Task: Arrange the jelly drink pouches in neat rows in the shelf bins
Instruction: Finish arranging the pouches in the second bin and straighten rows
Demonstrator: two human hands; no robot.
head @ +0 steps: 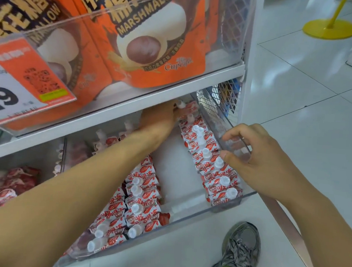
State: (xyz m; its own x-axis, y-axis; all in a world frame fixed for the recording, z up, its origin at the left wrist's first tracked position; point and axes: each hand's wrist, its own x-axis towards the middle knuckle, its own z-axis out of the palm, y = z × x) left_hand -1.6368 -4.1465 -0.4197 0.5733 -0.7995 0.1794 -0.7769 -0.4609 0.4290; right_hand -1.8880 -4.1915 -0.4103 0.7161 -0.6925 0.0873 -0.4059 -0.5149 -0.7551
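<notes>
Right hand (258, 162), loosely curled, is resting on the clear plastic bin (188, 214)'s right wall, grasping nothing. Left hand (161, 119) is gripping red-and-white capped jelly pouches (188, 108) at the back corner; it should be seating them upright, flush behind the right-hand row (210, 163).

My left hand (161, 119) reaches under the shelf edge (118, 112) at mid-frame, so its fingertips and the pouch (190, 107) they touch are mostly hidden. My forearm covers part of the left row of pouches (139, 195). The price tag (17, 89) is cut off at the left edge. The pouches in the neighbouring bin (7, 182), lower left, are blurred.
</notes>
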